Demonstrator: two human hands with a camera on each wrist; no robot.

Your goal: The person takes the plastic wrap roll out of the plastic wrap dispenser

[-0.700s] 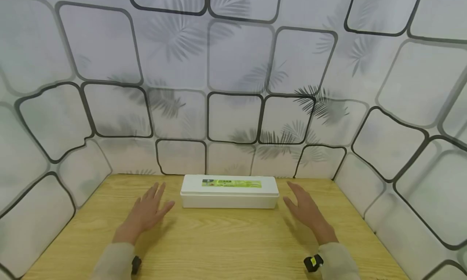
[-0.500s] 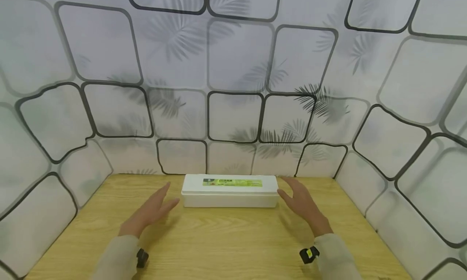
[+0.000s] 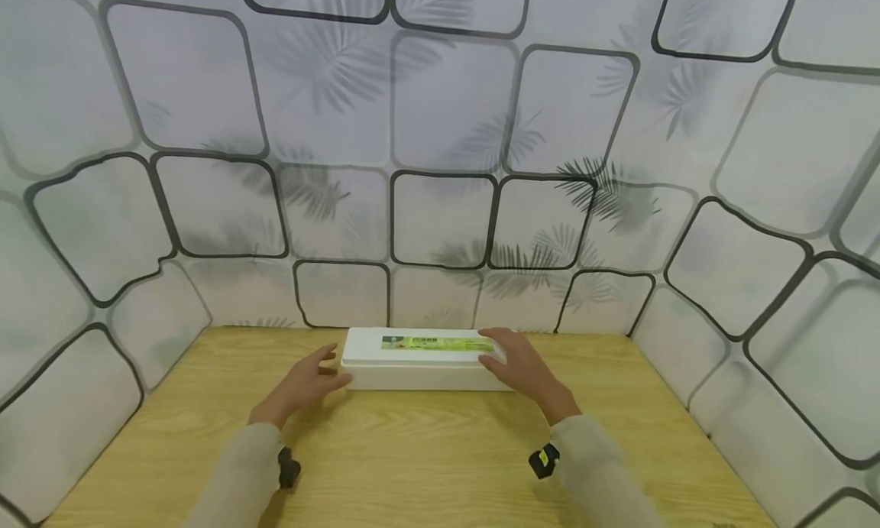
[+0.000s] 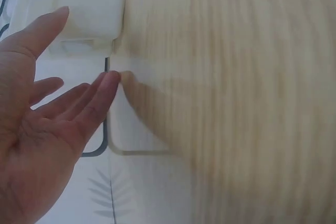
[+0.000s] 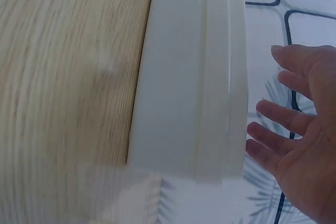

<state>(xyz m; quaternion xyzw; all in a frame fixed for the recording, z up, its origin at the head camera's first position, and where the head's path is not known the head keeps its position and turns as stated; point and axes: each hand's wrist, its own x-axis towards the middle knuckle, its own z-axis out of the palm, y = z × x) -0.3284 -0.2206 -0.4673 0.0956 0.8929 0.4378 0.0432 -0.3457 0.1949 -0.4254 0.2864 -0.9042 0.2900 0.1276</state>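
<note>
A long white lidded box (image 3: 419, 364) with a green label (image 3: 436, 344) lies crosswise at the back middle of the wooden table (image 3: 412, 451). My left hand (image 3: 312, 377) is at the box's left end, fingers straight and spread, their tips close to the box's side. In the left wrist view the left hand (image 4: 47, 114) shows an open palm just short of the box (image 4: 84, 3). My right hand (image 3: 516, 362) reaches over the box's right end, fingers extended above the lid. The right wrist view shows the right hand (image 5: 302, 129) spread beside the box (image 5: 194, 77), with a small gap between them.
Walls papered with dark-outlined tiles and leaf shadows (image 3: 440, 207) close in the table at the back, left and right. Black wrist devices (image 3: 289, 467) sit on both beige sleeves. Bare wood lies in front of the box.
Both hands moved forward and inward from the table on either side of the box. The left now reaches its left end, the right is over its right end. The box has not moved.
</note>
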